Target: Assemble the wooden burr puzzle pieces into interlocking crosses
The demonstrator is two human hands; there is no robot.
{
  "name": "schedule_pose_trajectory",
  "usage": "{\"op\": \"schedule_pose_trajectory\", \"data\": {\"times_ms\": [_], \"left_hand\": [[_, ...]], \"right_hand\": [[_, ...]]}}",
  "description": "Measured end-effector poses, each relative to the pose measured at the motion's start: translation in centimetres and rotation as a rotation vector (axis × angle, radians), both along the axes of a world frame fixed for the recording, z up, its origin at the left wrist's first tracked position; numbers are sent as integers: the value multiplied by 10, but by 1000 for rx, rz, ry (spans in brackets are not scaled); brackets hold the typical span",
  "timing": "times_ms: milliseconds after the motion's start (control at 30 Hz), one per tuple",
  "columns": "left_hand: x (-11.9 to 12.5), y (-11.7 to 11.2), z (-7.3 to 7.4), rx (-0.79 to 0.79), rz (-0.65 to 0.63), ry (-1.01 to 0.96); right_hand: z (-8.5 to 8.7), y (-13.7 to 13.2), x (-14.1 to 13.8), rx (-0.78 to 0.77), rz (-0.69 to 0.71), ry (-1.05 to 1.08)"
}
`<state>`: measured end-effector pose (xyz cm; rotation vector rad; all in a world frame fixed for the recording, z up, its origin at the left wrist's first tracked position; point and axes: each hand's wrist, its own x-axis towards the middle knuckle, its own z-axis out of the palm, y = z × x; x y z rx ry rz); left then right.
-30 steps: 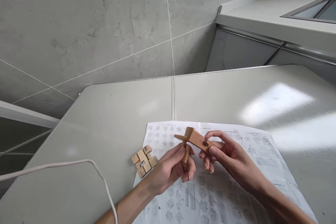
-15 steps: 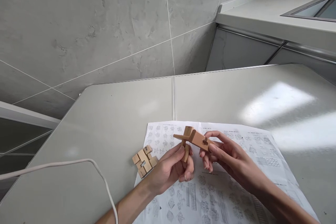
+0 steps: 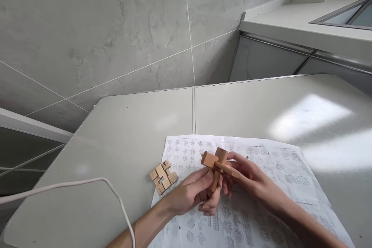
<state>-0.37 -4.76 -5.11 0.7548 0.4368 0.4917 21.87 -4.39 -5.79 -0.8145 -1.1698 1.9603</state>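
Two-handed grip, left hand and right hand: smooth, crossed wooden bars.

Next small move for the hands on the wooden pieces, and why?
I'd hold steady with the left hand and turn the crossed wooden pieces slightly with the right hand. Both hands are on them, and fingers hide parts near the crossing, so the fit there can't be judged from this view.
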Motion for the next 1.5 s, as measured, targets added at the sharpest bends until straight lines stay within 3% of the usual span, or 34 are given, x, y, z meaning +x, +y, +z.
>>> {"op": "schedule_pose_trajectory", "data": {"times_ms": [200,367,700,867,967,1067,1167,1233,1300,1367,1500], "left_hand": [[-4,0,7,4,-119,4],[-6,-1,5,29,-128,-35],[-8,-1,1,16,-165,-70],[-7,-1,6,37,-143,-10],[-7,-3,24,114,-128,138],[-13,-6,47,285,-131,382],[-28,-13,56,683,111,787],[-43,-21,51,964,341,1027],[-60,-30,38,1159,465,1153],[-76,-40,22,1217,533,1259],[-93,-55,-1,1219,532,1404]], "right_hand": [[1,-2,0,89,56,-85],[2,-2,5,131,144,-154],[5,2,13,90,321,-56],[7,2,12,100,327,-50],[5,-1,11,57,270,5],[3,-8,18,-88,140,89],[6,-17,37,-206,-39,97],[9,-24,54,-256,-177,96],[10,-30,73,-303,-313,115],[9,-35,91,-350,-439,149],[-2,-39,116,-427,-615,227]]}}
